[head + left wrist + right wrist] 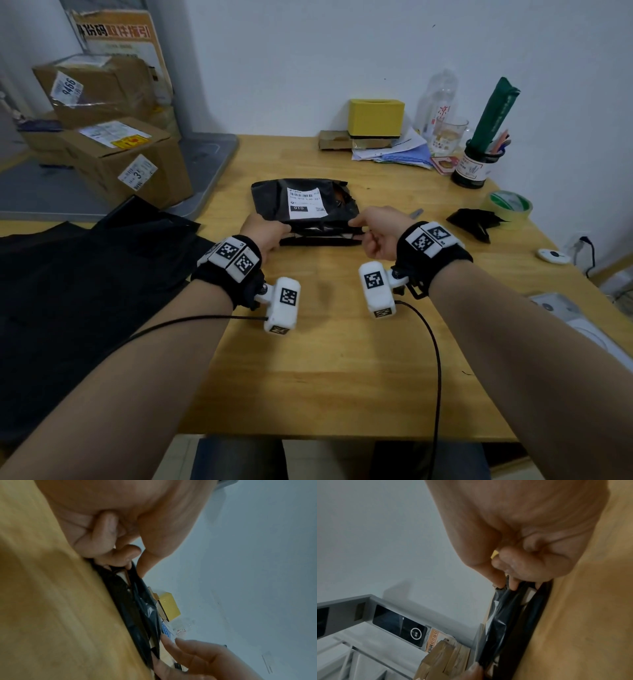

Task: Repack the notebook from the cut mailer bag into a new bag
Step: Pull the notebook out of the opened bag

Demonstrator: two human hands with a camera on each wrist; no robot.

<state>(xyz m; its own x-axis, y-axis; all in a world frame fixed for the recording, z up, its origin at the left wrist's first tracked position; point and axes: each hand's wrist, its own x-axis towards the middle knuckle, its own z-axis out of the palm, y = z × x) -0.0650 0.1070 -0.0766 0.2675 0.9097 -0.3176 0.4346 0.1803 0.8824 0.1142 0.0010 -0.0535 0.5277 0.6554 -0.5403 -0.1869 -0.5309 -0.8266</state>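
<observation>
two hands (265,231) (376,230) pinching mailer bag (305,205), tape roll (510,205) rt

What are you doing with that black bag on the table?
A person is working at a black mailer bag that lies on a wooden table. The left hand and the right hand each pinch the near, open edge of the bag at one corner. Through that opening the wrist views show the edge of something with pale pages, likely the notebook, not yet taken out. A stack of flat black bags lies at the left.
</observation>
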